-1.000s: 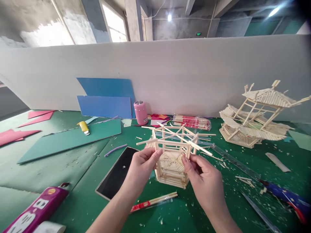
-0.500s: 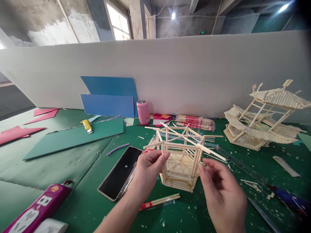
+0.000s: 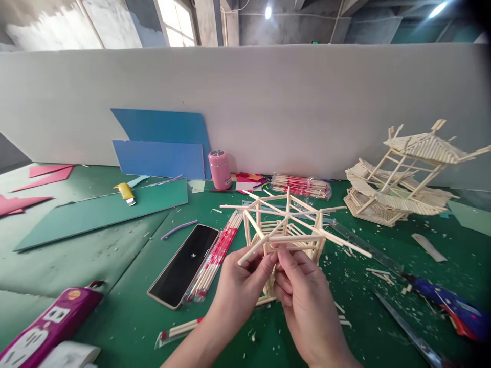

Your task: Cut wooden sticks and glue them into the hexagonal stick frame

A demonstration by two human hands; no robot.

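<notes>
A small open house frame of pale wooden sticks (image 3: 294, 238) stands in front of me, with sticks crossing over its top and jutting past the corners. My left hand (image 3: 241, 283) is closed around its near left corner, thumb and fingers on the post below the top rail. My right hand (image 3: 307, 296) is pinched at the same corner, its fingertips meeting the left thumb just under the rail. Whatever lies between the right fingertips is hidden. Both hands cover much of the frame's front and its slatted floor.
Left of the frame lie a phone (image 3: 184, 266) and wrapped sticks (image 3: 217, 255). A pink cup (image 3: 220, 170) stands by the grey partition (image 3: 291, 112). On the right are a larger stick pavilion (image 3: 406, 179), a blue glue gun (image 3: 445, 306) and a pointed metal blade (image 3: 406, 327). A power strip (image 3: 49, 322) sits front left.
My right hand has moved left from the frame's right post to the near left corner beside my left hand. The frame has turned and tilted somewhat, and the camera view has shifted.
</notes>
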